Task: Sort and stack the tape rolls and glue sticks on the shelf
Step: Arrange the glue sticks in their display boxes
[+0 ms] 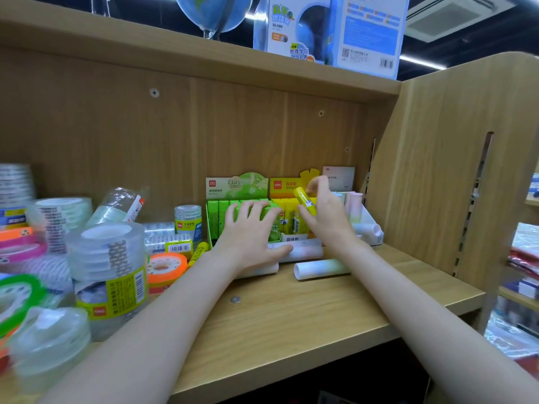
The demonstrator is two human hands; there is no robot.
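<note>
Right hand [323,211] pinching a yellow glue stick [305,200] above the yellow box [287,220], left hand [250,228] spread flat, fingers straight, on the green box [221,211] (loose pastel sticks [320,268] on the shelf [291,316] just in front): risk of jamming against packed neighbours, tipping the box.

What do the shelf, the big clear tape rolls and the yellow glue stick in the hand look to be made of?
Shelf: seemingly wood-grain laminate board, matte, with printed-looking grain and a screw cap. Clear tape rolls: glossy transparent plastic film, shrink-wrapped, catching glints. Yellow glue stick, held by the right hand: probably smooth hard plastic, slightly shiny.
</note>
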